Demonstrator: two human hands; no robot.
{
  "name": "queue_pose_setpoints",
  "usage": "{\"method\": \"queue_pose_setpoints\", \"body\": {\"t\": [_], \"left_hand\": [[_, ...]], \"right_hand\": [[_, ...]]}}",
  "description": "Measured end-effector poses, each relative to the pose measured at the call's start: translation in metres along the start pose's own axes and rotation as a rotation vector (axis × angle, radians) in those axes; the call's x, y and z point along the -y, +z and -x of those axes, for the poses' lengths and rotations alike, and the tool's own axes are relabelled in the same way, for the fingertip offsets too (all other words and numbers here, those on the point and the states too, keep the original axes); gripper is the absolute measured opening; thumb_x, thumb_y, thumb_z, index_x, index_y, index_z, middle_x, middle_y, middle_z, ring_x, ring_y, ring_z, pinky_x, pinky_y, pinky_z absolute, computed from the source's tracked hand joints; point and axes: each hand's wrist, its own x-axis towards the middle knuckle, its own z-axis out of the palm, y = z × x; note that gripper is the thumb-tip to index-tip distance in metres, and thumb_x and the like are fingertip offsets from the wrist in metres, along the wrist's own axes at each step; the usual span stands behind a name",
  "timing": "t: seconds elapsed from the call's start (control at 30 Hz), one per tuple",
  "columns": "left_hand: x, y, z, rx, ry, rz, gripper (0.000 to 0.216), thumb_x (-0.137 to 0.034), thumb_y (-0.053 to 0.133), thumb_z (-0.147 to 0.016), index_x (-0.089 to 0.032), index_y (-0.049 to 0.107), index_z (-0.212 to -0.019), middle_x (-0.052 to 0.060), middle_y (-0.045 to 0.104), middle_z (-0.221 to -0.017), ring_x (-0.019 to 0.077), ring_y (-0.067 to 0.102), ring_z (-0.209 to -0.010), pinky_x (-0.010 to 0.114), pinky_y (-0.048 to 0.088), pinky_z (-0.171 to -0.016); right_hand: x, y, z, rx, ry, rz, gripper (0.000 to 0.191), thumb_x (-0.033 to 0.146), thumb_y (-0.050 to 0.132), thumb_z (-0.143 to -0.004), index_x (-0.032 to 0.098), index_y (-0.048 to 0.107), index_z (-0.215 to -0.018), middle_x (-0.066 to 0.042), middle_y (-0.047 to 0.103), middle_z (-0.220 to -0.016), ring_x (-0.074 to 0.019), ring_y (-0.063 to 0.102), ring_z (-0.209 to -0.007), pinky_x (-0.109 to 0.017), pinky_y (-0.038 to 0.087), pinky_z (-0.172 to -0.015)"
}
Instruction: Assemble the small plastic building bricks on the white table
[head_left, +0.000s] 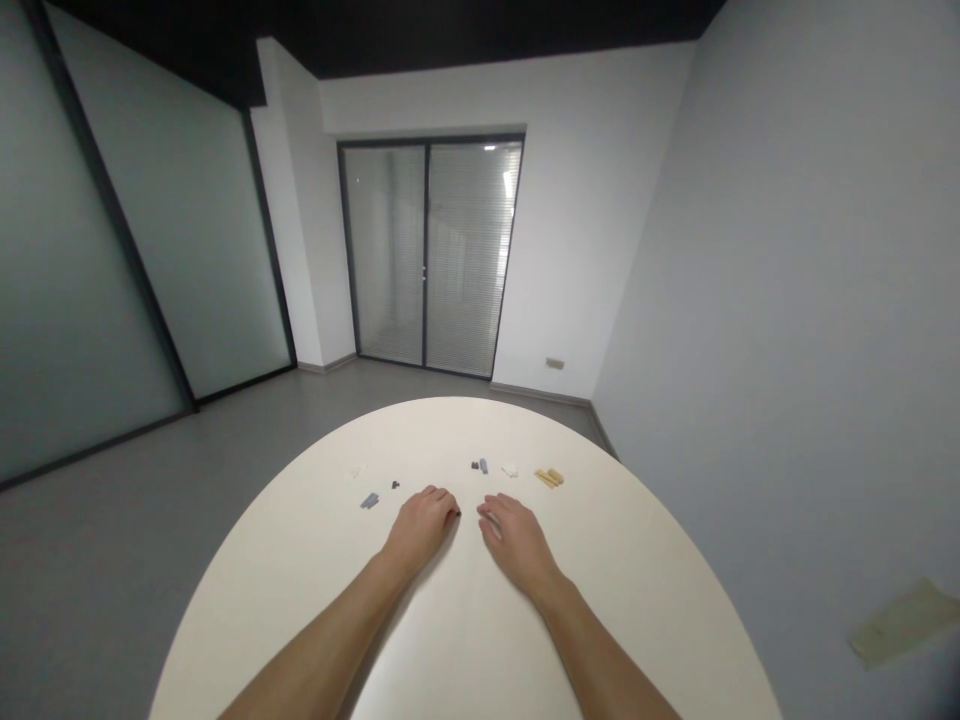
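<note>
My left hand [429,520] rests low over the middle of the white table, its fingers curled together. A tiny dark piece [458,513] shows at its fingertips, too small to name. My right hand [516,532] lies a short way to the right, fingers loosely bent, with a gap between thumb and fingers and nothing visible in it. Left of the left hand lie grey pieces [370,501] and a small black piece [395,485]. Beyond the right hand are black pieces [475,465], a grey-blue piece [484,466], white pieces [510,470] and tan pieces [550,478].
The round table [465,650] has a curved edge on its far side and both flanks. Faint pale pieces [355,472] lie at its far left. Behind it stand a glazed door [427,255] and white walls; frosted panels [172,220] line the left.
</note>
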Motion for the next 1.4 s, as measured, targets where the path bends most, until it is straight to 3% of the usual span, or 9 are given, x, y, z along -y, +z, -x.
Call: {"method": "queue_pose_setpoints", "body": {"t": [0.27, 0.43, 0.77, 0.9, 1.1, 1.4], "left_hand": [[-0.009, 0.005, 0.001, 0.036, 0.077, 0.040, 0.021, -0.013, 0.049, -0.093, -0.021, 0.068, -0.093, 0.005, 0.069, -0.095, 0.0206, 0.060, -0.094, 0.031, 0.046, -0.082], [-0.008, 0.006, 0.002, 0.050, 0.064, 0.066, 0.019, -0.014, 0.049, -0.093, -0.021, 0.067, -0.094, 0.005, 0.068, -0.094, 0.0199, 0.060, -0.093, 0.030, 0.046, -0.081], [-0.006, 0.013, 0.006, -0.006, 0.035, 0.196, 0.017, -0.021, 0.048, -0.094, -0.023, 0.063, -0.102, 0.003, 0.068, -0.100, 0.0177, 0.062, -0.094, 0.028, 0.046, -0.080], [-0.010, 0.009, 0.006, -0.015, 0.033, 0.251, 0.019, -0.021, 0.049, -0.093, -0.023, 0.063, -0.106, 0.003, 0.068, -0.103, 0.0180, 0.062, -0.096, 0.028, 0.047, -0.082], [-0.015, 0.002, 0.007, -0.074, 0.001, 0.359, 0.020, -0.022, 0.050, -0.092, -0.023, 0.067, -0.103, 0.003, 0.070, -0.101, 0.0178, 0.063, -0.094, 0.029, 0.048, -0.084], [-0.017, -0.002, 0.007, -0.119, -0.064, 0.371, 0.020, -0.030, 0.053, -0.094, -0.022, 0.070, -0.103, 0.003, 0.073, -0.101, 0.0178, 0.065, -0.090, 0.028, 0.048, -0.085]], "right_hand": [[0.003, 0.001, -0.001, 0.010, 0.010, -0.087, 0.021, 0.025, 0.061, -0.089, 0.028, 0.076, -0.103, -0.006, 0.070, -0.116, -0.0233, 0.060, -0.113, -0.040, 0.043, -0.102], [0.004, 0.004, -0.002, -0.016, 0.060, -0.162, 0.016, 0.022, 0.062, -0.087, 0.025, 0.077, -0.093, -0.006, 0.073, -0.108, -0.0233, 0.062, -0.107, -0.038, 0.045, -0.098], [0.014, 0.002, 0.001, -0.022, 0.068, -0.180, 0.012, 0.018, 0.057, -0.090, 0.021, 0.069, -0.089, -0.005, 0.070, -0.094, -0.0219, 0.062, -0.095, -0.034, 0.045, -0.089], [0.012, 0.001, 0.003, -0.039, 0.096, -0.300, 0.013, 0.021, 0.053, -0.093, 0.021, 0.065, -0.090, -0.005, 0.068, -0.094, -0.0198, 0.062, -0.090, -0.032, 0.047, -0.084], [0.004, 0.008, 0.002, -0.061, 0.124, -0.538, 0.018, 0.031, 0.049, -0.096, 0.020, 0.063, -0.097, -0.004, 0.067, -0.097, -0.0178, 0.063, -0.092, -0.031, 0.050, -0.086], [0.009, 0.002, 0.001, -0.109, 0.100, -0.539, 0.018, 0.032, 0.053, -0.094, 0.021, 0.065, -0.098, -0.005, 0.068, -0.100, -0.0185, 0.062, -0.097, -0.032, 0.050, -0.088]]}}
